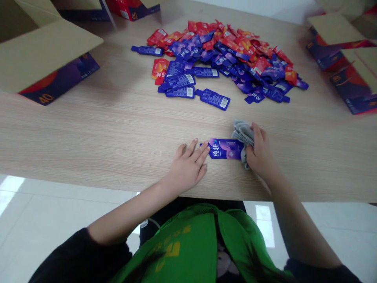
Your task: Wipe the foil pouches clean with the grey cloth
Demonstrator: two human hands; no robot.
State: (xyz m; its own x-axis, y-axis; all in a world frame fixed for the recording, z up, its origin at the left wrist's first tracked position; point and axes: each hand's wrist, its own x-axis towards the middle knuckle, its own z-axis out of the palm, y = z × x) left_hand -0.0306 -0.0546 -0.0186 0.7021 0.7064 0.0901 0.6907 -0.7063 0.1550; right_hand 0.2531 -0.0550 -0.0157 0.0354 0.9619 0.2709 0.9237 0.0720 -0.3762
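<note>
Resting left hand, fingers apart, on neck of pouch — flat on worktop. Clamping right hand on rag — touching pouch's other end. Farther off, loose pouches, then blue-and-red pile between cartons.

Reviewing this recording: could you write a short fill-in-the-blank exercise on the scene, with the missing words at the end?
1. The left hand is at the narrow neck of the purple pouch, while the gray cloth is in the ____ hand.
2. The heap of pouches mixes purple ones with ____ ones.
3. The nearest box on the left bears the number ____.
4. The person's vest is ____.

Missing words: right; red; 40; green.
</note>
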